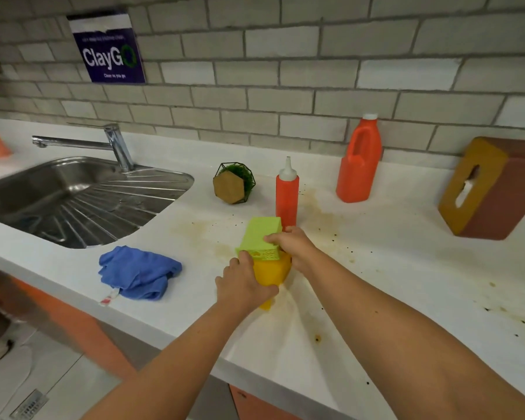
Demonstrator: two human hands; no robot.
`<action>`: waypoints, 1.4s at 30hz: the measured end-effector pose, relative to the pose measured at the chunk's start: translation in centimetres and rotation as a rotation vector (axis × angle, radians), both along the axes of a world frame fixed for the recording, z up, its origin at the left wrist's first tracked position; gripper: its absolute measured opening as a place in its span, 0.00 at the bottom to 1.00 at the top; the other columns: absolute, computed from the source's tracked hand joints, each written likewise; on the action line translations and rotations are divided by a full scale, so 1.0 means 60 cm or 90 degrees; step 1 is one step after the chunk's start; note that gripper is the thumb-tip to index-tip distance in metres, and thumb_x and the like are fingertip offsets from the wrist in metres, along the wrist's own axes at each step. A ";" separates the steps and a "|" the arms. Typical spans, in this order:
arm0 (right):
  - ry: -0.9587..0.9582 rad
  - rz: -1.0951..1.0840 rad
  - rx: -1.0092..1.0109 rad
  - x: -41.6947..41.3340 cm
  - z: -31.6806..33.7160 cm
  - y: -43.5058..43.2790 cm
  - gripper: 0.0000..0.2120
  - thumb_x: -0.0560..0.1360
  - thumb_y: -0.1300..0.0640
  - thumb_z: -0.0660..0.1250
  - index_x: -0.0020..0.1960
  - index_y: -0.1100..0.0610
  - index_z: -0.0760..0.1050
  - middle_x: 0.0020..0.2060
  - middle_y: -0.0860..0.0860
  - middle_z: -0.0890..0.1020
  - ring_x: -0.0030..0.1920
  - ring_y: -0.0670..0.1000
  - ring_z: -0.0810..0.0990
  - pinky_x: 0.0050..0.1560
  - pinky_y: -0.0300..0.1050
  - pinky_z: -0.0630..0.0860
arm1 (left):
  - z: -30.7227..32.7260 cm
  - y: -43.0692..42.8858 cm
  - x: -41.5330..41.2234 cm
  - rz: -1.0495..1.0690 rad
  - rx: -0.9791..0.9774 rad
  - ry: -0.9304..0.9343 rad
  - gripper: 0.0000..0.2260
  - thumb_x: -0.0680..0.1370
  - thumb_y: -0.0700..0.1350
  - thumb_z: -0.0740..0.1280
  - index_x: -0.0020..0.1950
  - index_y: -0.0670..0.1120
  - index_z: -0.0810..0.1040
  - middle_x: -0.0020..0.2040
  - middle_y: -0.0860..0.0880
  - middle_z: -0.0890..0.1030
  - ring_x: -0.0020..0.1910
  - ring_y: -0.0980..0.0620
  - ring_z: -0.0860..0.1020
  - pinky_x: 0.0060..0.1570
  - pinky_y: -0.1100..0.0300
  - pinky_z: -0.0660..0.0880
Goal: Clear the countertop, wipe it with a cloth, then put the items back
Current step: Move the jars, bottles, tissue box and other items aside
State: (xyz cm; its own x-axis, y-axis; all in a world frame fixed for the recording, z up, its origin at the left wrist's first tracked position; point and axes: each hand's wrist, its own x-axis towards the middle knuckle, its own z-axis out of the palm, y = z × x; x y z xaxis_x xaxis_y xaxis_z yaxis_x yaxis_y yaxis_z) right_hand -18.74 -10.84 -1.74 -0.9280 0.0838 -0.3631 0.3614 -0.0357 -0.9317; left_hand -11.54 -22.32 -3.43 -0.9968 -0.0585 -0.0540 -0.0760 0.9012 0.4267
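Stained white counter [391, 283] is running under a grey brick wall [285, 86] in front of us. We are curling our left hand [243, 281] round a yellow tub [272, 272] and pinching a green basket [261, 237], which is touching the tub's top, with our right hand [294, 247], near the front edge. A red bottle [287, 198] is standing just behind. A blue cloth [138, 272] is lying crumpled to the left, near the steel sink [58, 189]. A plant [234, 183], an orange jug [358, 165] and a tissue box [491, 189] are sitting further back.
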 end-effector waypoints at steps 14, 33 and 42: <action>0.043 -0.111 -0.098 0.074 0.075 0.157 0.04 0.73 0.66 0.65 0.42 0.59 0.74 0.36 0.53 0.78 0.35 0.49 0.76 0.33 0.39 0.72 | 0.040 0.105 0.002 -0.148 0.072 0.111 0.25 0.67 0.57 0.70 0.57 0.48 0.65 0.52 0.50 0.68 0.56 0.46 0.70 0.53 0.51 0.66; 0.086 -0.460 -0.166 0.411 0.107 0.585 0.02 0.76 0.58 0.60 0.46 0.56 0.71 0.42 0.57 0.75 0.40 0.57 0.76 0.43 0.53 0.75 | 0.089 0.577 0.191 -0.440 0.265 0.132 0.21 0.67 0.49 0.73 0.54 0.44 0.69 0.55 0.46 0.70 0.58 0.43 0.67 0.53 0.51 0.68; 0.119 -0.518 -0.208 0.588 0.109 0.786 0.04 0.78 0.57 0.57 0.49 0.57 0.70 0.41 0.57 0.77 0.39 0.56 0.77 0.46 0.55 0.74 | 0.096 0.818 0.345 -0.513 0.371 0.093 0.26 0.67 0.45 0.73 0.58 0.41 0.64 0.58 0.43 0.69 0.61 0.43 0.65 0.56 0.50 0.69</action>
State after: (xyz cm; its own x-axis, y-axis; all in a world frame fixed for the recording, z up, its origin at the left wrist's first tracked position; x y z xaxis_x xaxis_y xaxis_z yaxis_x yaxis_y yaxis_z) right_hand 16.55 36.35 4.77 -0.6731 0.6603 -0.3330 -0.0487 -0.4889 -0.8710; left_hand 9.17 26.73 2.31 -0.7262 0.6337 0.2665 0.5532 0.3085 0.7738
